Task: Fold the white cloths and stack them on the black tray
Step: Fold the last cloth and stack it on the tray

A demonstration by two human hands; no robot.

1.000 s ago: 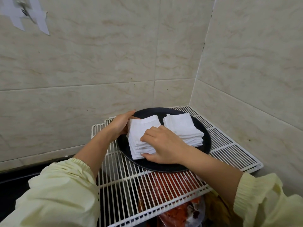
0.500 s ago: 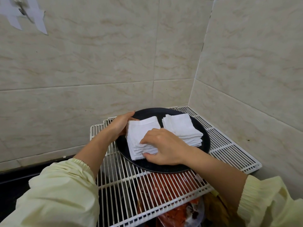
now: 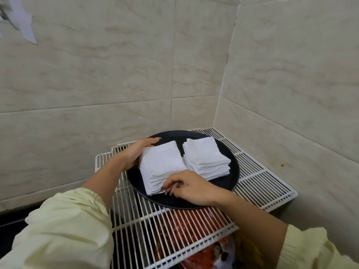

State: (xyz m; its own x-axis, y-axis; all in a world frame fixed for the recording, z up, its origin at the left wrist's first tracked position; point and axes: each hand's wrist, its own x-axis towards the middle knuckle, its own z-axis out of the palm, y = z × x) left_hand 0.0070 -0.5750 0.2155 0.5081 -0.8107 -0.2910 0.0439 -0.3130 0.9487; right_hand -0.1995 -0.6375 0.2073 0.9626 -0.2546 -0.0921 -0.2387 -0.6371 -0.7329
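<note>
Head view: we see the left stack point(image 3: 162, 164) of cloths on the tray point(image 3: 167, 200), beside the right stack point(image 3: 206, 158); left hand point(image 3: 134, 155) presses it with straight fingers; right hand point(image 3: 192, 188) curls at its near corner, perhaps pinching layers; we fear an uneven squeeze skews it.

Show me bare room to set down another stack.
Bare wire rack between black tray and right wall; more in front of the tray. On the tray, only slivers around left stack and right stack. Crowded: left hand and right hand at the left stack.
</note>
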